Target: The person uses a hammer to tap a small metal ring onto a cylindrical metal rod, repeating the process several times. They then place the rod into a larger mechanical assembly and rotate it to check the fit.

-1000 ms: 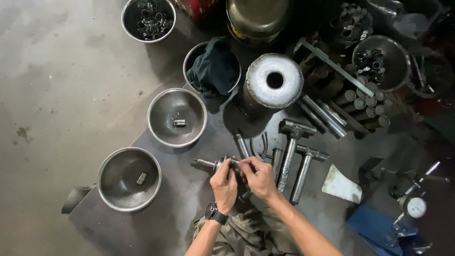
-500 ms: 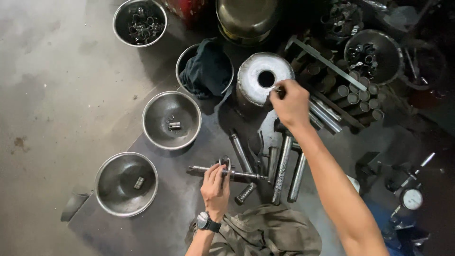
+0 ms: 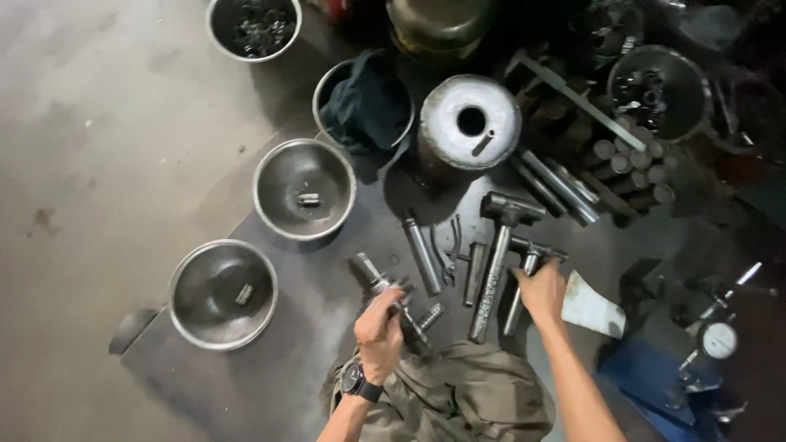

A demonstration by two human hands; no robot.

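Head view
Left hand (image 3: 379, 326): closed around a shaft (image 3: 385, 293), a metal rod with a collar part on it; fingers wrapped tight; rod tilted, far end pointing up-left over the mat (image 3: 286, 368).
Right hand (image 3: 542, 290): resting on the handle of the small hammer (image 3: 524, 282); fingers curled over it, full grip not confirmable from this angle.
Big hammer (image 3: 495, 270): lying just left of the small one, head away from the person, untouched.
Loose rods: short bar (image 3: 422, 255) and another bar (image 3: 475, 272) between shaft and hammers, flat on the mat.
Near bowl (image 3: 223, 293): one small metal piece inside.
Middle bowl (image 3: 304, 188): one small metal piece inside.
Cloth bowl (image 3: 364, 102): dark rag stuffed in.
Cylinder (image 3: 470, 121): upright, hole in top face, small pin lying beside the hole.
Far bowls: one top left (image 3: 253, 27), one top right (image 3: 657, 90), both with many small parts.
Progress, judged: shaft in hand with its collar on; two small pieces already in separate bowls; hammer touched, not lifted; rods on mat unhandled.
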